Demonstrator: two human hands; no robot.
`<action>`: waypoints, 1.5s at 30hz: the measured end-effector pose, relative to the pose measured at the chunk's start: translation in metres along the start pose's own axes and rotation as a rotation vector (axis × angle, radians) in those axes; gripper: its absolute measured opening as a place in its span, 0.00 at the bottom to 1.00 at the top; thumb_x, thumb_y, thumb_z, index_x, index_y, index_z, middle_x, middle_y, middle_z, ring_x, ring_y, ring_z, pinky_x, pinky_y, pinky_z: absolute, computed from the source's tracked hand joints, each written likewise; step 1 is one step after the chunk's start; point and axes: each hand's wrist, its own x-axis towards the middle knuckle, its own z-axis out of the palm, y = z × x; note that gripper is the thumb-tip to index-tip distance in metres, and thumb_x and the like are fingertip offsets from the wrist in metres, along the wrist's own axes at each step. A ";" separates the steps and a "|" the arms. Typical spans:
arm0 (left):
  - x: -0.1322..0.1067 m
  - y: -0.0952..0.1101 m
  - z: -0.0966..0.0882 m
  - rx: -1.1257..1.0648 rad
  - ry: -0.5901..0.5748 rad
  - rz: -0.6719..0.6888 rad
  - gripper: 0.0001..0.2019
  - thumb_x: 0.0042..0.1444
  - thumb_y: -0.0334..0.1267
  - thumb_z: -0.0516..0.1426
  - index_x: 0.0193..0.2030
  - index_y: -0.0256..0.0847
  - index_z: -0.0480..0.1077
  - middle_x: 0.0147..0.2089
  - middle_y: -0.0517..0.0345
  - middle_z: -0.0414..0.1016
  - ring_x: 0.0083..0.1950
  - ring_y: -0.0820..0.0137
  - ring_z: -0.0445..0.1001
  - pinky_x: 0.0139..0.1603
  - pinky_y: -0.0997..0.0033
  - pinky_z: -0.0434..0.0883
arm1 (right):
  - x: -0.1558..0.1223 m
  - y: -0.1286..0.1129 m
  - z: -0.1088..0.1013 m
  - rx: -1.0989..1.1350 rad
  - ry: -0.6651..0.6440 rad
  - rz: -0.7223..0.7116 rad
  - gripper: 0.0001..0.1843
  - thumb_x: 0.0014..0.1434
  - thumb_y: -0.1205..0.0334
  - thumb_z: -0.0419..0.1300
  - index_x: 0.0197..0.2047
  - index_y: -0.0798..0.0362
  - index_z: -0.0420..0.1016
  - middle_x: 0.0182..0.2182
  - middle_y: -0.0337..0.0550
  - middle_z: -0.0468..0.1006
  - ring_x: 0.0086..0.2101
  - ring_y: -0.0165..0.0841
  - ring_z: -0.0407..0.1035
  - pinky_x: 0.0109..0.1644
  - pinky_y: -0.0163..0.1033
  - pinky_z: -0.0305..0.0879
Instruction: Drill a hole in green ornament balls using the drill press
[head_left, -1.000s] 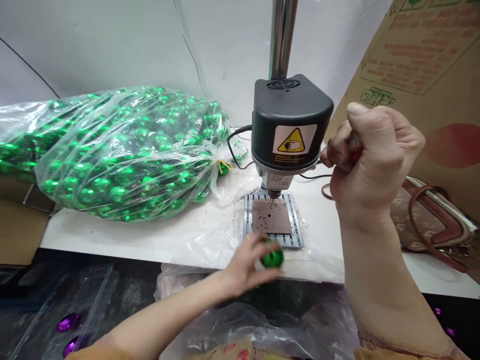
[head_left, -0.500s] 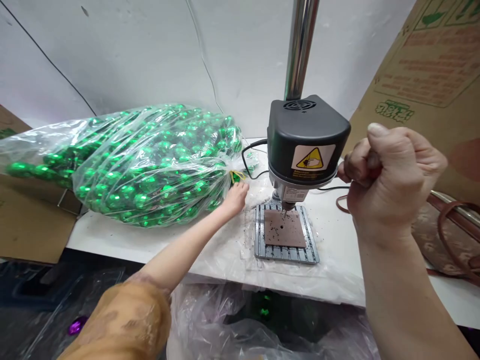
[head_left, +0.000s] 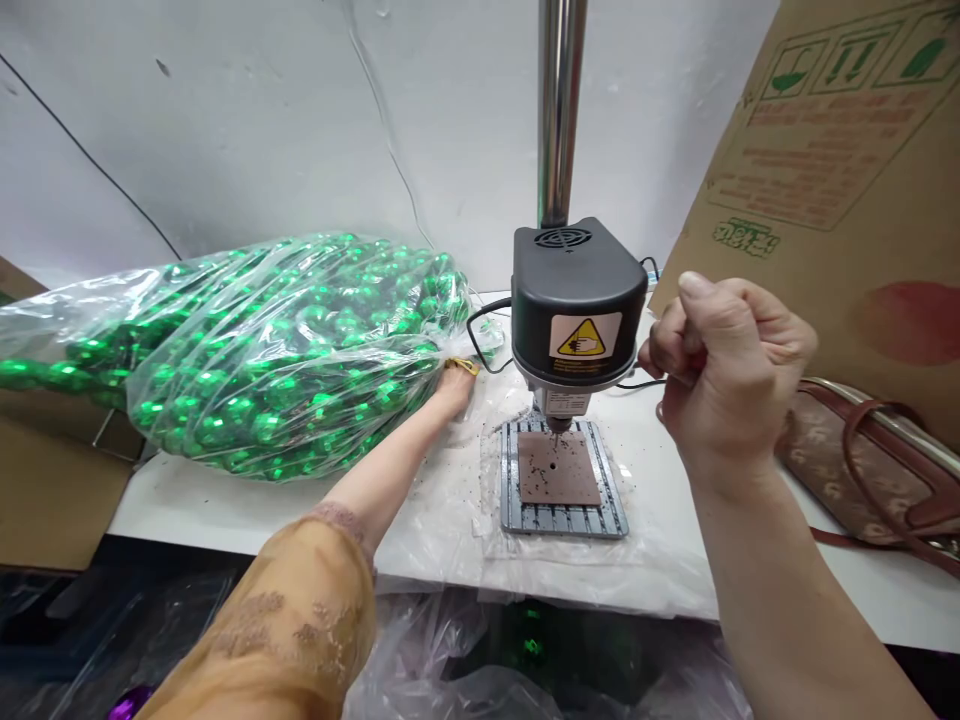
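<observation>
While right hand [head_left: 727, 375] clenches, left hand [head_left: 454, 392] touches green-bauble bag [head_left: 285, 360].

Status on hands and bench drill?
Left hand against the plastic bag of green baubles. Right hand fisted beside the bench drill. Brown plate under the bit.

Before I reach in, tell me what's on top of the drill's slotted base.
A brown square plate with a small hole and dark specks lies on the grey slotted base. The plate covers the base's middle, so what is under it cannot be seen.
</observation>
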 end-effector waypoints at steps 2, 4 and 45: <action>-0.017 0.005 -0.008 0.032 -0.019 -0.033 0.11 0.49 0.32 0.68 0.38 0.39 0.73 0.41 0.47 0.73 0.55 0.48 0.72 0.60 0.48 0.70 | 0.000 0.001 -0.001 0.013 -0.003 0.001 0.23 0.54 0.61 0.66 0.16 0.50 0.58 0.11 0.30 0.59 0.14 0.23 0.52 0.18 0.39 0.47; -0.040 0.014 -0.016 -0.025 -0.038 -0.079 0.16 0.49 0.34 0.68 0.45 0.40 0.74 0.42 0.50 0.75 0.51 0.54 0.75 0.57 0.52 0.72 | 0.000 0.002 -0.001 0.020 -0.003 0.001 0.23 0.54 0.61 0.66 0.16 0.50 0.58 0.11 0.30 0.59 0.14 0.23 0.52 0.18 0.39 0.47; -0.155 0.081 0.085 -0.592 -0.113 -0.141 0.29 0.47 0.48 0.72 0.52 0.43 0.68 0.52 0.52 0.72 0.53 0.60 0.74 0.57 0.59 0.71 | -0.002 0.007 -0.005 -0.113 -0.058 -0.147 0.30 0.63 0.50 0.62 0.19 0.50 0.49 0.12 0.30 0.54 0.15 0.20 0.49 0.19 0.34 0.47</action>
